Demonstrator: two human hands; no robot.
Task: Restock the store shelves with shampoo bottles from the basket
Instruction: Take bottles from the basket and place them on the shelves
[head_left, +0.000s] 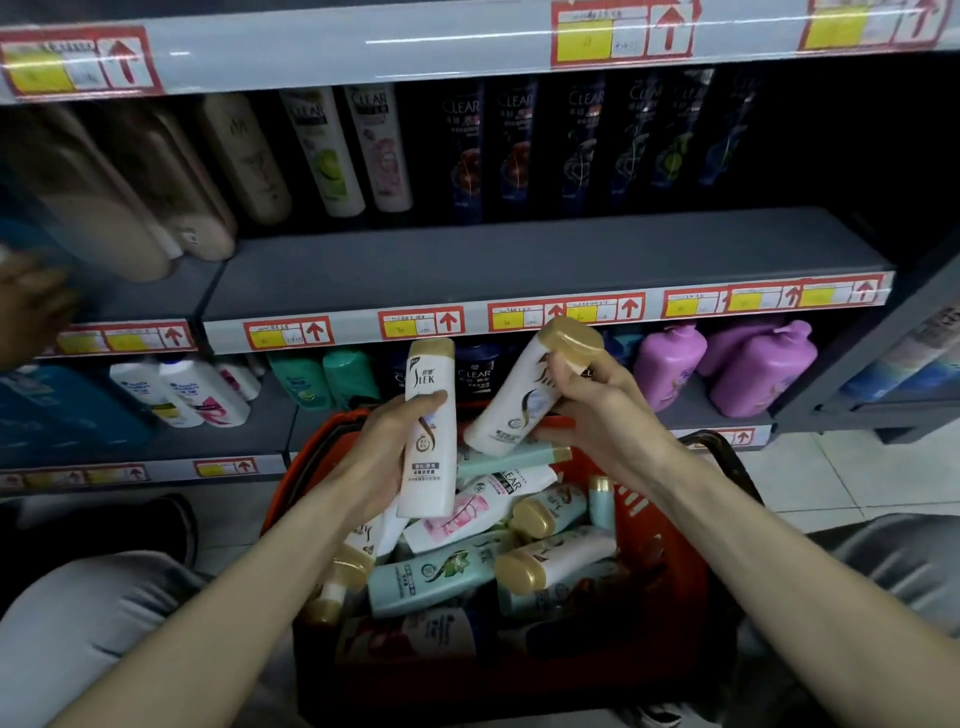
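The left hand wraps its fingers round a white, gold-capped shampoo bottle, holding it upright above the far left of the red basket. The right hand grips a second white bottle just to the right, tilted with its cap up and right. More bottles lie piled in the basket, near the stocked shelves.
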